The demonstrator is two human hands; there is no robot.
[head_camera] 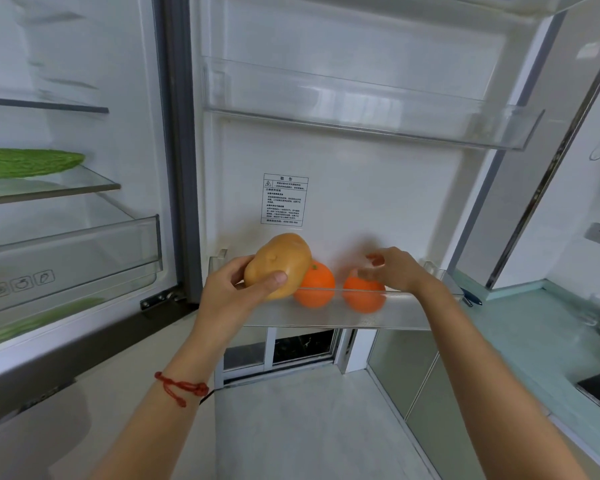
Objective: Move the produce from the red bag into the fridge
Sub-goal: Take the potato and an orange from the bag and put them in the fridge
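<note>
My left hand (234, 289) grips a tan potato (279, 263) just above the left end of the lower door shelf (326, 315) of the open fridge. Two oranges sit in that clear shelf: one (315, 289) right behind the potato, the other (362, 294) further right. My right hand (395, 271) hovers over the right orange with fingers loosely spread and blurred, holding nothing. The red bag is out of view.
An upper clear door shelf (361, 116) stands above. Inside the fridge at left, a green vegetable (28, 162) lies on a glass shelf above a clear drawer (70, 258). A pale green counter (541, 341) runs along the right.
</note>
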